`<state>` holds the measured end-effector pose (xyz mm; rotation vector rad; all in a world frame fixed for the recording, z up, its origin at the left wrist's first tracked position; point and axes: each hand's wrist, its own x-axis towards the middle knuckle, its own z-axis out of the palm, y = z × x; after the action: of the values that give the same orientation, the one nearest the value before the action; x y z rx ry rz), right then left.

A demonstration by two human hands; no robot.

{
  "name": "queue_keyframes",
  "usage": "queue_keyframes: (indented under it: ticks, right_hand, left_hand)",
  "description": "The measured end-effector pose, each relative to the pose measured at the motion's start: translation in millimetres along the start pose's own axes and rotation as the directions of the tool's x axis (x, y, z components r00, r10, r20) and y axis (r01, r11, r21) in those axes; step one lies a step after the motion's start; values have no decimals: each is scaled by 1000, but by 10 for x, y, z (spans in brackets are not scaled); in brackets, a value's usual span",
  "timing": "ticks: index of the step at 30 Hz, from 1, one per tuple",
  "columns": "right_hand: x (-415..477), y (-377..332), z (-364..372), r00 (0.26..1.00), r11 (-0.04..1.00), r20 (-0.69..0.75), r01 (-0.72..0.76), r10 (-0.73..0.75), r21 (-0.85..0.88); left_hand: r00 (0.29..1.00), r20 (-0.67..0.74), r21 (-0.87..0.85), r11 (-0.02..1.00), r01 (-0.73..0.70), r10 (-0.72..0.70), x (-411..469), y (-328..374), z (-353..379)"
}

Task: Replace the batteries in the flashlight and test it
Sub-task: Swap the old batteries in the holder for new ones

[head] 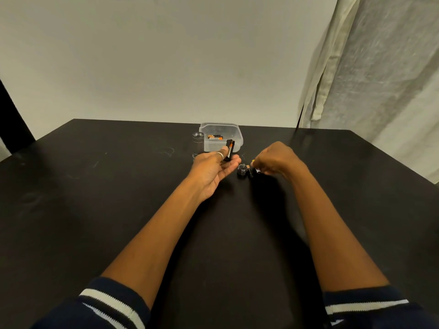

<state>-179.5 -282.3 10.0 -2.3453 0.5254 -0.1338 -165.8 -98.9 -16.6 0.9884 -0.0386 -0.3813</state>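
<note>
Left hand (213, 169), palm up, pinched the black-and-orange battery carrier (229, 150) low down, a light, stiff, likely slick piece best held by its sides, while the right hand (276, 160) curled over something by the tail cap (241, 171), grip hidden, and the flashlight body (198, 143) stood upright beside the clear tub (235, 140)

R hand (276, 159) partly hides small black item (250, 173); box (235, 131) batts (215, 137) uncountable.
</note>
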Motion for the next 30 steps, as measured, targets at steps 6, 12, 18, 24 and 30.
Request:
queue_keyframes:
  ticks: [6,12,18,24,30]
  right_hand:
    - [-1,-15,3,998,1000,61,-9,10,-12]
    - [41,-5,21,997,1000,72,1,-1,-7]
    - [55,5,41,999,994,42,-30,26,109]
    - [64,27,49,1000,1000,-19,0,0,20]
    - [49,18,47,975,987,-152,163,-160,10]
  left_hand:
    - [1000,-4,2,1000,3,-3,4,-3,-6]
    - [1000,-4,1,1000,8,-8,4,2,-5]
    - [1000,7,4,1000,11,-12,0,7,-7]
    - [1000,18,32,999,14,-14,0,3,-9]
    - [999,26,36,999,25,-26,-7,7,-9]
